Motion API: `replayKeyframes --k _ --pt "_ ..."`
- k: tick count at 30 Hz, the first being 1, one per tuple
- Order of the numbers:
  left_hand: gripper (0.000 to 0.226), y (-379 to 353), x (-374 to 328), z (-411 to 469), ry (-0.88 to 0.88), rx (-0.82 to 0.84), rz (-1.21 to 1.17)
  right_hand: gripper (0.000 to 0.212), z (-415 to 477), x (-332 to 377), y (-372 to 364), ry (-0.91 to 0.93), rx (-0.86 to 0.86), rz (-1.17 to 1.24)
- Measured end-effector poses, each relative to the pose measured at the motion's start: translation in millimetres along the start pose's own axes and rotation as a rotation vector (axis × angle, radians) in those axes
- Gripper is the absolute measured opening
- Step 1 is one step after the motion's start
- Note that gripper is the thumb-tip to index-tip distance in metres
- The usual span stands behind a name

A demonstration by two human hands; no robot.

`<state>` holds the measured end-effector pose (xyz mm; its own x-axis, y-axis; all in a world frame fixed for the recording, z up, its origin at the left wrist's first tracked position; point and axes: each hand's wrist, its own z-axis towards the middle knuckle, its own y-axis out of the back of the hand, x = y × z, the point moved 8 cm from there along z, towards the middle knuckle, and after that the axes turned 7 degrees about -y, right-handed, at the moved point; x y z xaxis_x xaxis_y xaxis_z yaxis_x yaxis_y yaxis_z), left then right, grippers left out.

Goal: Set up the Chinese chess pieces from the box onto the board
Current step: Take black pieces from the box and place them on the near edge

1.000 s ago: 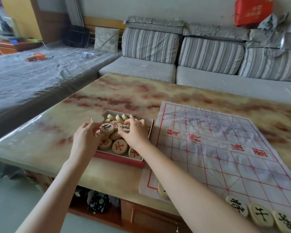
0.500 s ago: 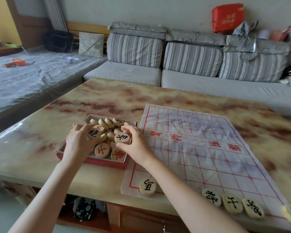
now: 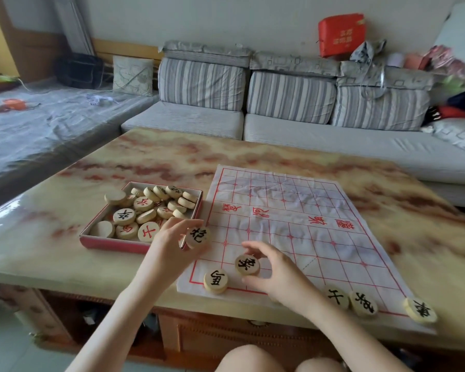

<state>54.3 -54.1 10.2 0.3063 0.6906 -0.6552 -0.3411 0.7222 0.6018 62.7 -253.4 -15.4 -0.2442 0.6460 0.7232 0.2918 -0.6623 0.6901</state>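
The black-marked piece [image 3: 247, 264] sits between the curled fingers [image 3: 254, 247] and thumb of our right hand [image 3: 279, 275], over the near left part of the board [image 3: 293, 237]. We cannot tell whether it touches the cloth. Just near and left of it, a corner piece [image 3: 215, 281] lies on the board's near left corner. Our left hand [image 3: 169, 248] pinches a second piece [image 3: 198, 237] at its fingertips, above the board's left edge, just right of the box [image 3: 110, 243]. The box holds loose pieces [image 3: 145, 210] and rests on the worktop [image 3: 172, 162], left of the board. Three more pieces [image 3: 363, 304] line the board's near edge to the right.
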Motion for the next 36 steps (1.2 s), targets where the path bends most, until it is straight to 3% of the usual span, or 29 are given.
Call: replayKeyframes --k 17,27,36 --pt "0.052 -39.7 -22.0 -13.1 -0.039 0.109 -0.018 0.057 -14.8 -19.5 -17.3 -0.008 -0.081 -0.244" --pt "0.056 -66.5 -7.1 19.1 -0.008 0.153 0.182 0.048 -18.6 -5.5 9.7 -0.003 -0.11 -0.181" --pt "0.054 -90.7 5.6 25.5 -0.032 0.217 0.139 0.044 -14.5 -6.5 7.7 0.017 -0.094 -0.175"
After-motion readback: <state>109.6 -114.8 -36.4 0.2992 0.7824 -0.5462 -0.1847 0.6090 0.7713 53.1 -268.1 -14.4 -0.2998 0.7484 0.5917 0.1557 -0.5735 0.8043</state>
